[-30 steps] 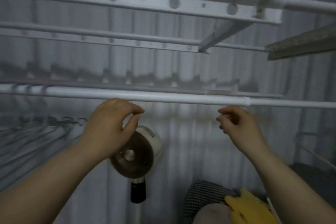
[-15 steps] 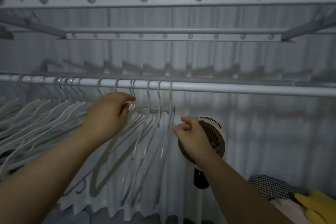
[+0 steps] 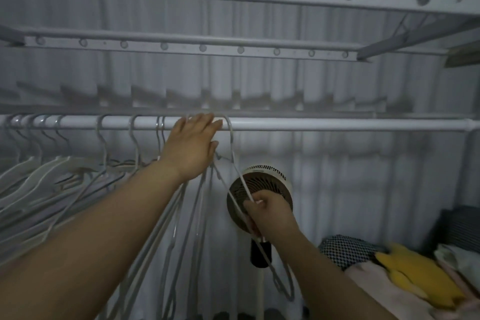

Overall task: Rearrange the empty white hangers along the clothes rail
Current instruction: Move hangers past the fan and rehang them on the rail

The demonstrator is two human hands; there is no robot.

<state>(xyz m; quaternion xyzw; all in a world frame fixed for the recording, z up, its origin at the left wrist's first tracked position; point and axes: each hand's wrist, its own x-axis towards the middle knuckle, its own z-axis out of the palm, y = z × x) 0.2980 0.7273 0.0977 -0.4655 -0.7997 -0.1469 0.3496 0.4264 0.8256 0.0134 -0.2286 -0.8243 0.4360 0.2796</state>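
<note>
- Spanning the view from 9 to 3 o'clock, the rail [image 3: 337, 125] looks smooth, so hooks should slide
- Hangers [image 3: 39, 171] crowd the rail from 9 o'clock to the centre, hooks bunched, arms fanning down toward 7 o'clock
- Fan [image 3: 275, 179] stands behind, at 4 o'clock of centre
- Left hand [image 3: 192, 148] lies on the rail at centre, fingers fairly straight over the hooks, gripping nothing
- Right hand [image 3: 270, 213], at 5 o'clock of it, pinches one arm of the end hanger [image 3: 231, 138]
- The hangers look light, thin and springy, likely to tangle and swing; best slid by the hook, steadied at the arm
</note>
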